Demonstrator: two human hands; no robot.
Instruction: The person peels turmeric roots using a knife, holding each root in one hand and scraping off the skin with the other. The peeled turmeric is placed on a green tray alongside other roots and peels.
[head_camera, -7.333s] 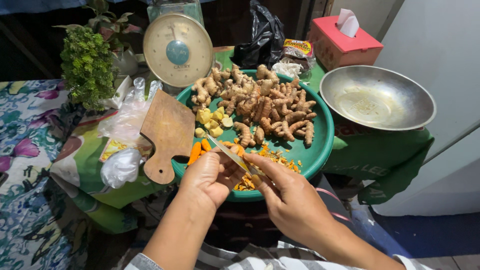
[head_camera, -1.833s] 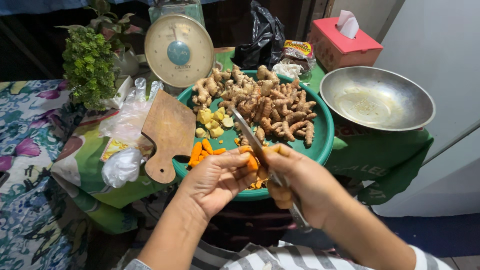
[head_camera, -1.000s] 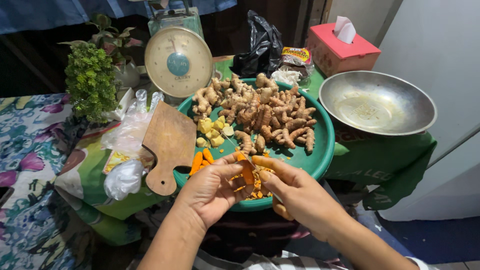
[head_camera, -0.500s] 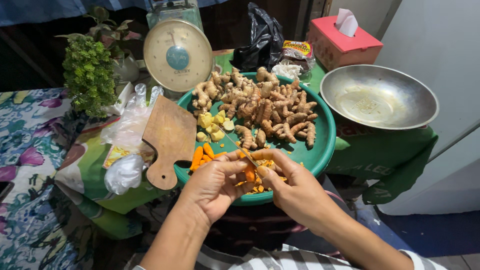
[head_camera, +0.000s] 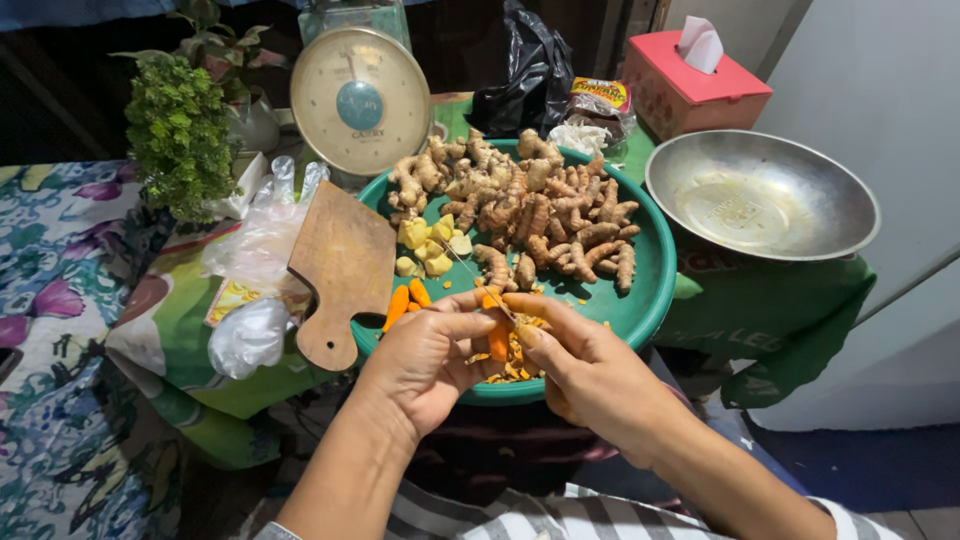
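My left hand (head_camera: 425, 360) grips a small orange turmeric piece (head_camera: 497, 335) over the near edge of a big green tray (head_camera: 640, 300). My right hand (head_camera: 590, 370) holds a thin knife (head_camera: 478, 290), its blade lying against that piece and pointing away from me. Orange peelings (head_camera: 510, 362) lie heaped in the tray below my fingers. Peeled orange pieces (head_camera: 405, 302) and yellow ginger chunks (head_camera: 430, 245) rest to the left. A pile of unpeeled turmeric and ginger roots (head_camera: 530, 205) fills the far half of the tray.
A wooden cutting board (head_camera: 340, 270) leans on the tray's left rim, beside clear plastic bags (head_camera: 255, 290). Behind stand a dial kitchen scale (head_camera: 360, 100), a green leafy plant (head_camera: 180, 135), a black bag (head_camera: 525, 70) and a red tissue box (head_camera: 695, 85). A steel bowl (head_camera: 760, 195) sits right.
My hands came together over the tray's near edge. The knife, raised and upright about two seconds ago, now lies against the orange piece, and the piece has been turned between my fingers.
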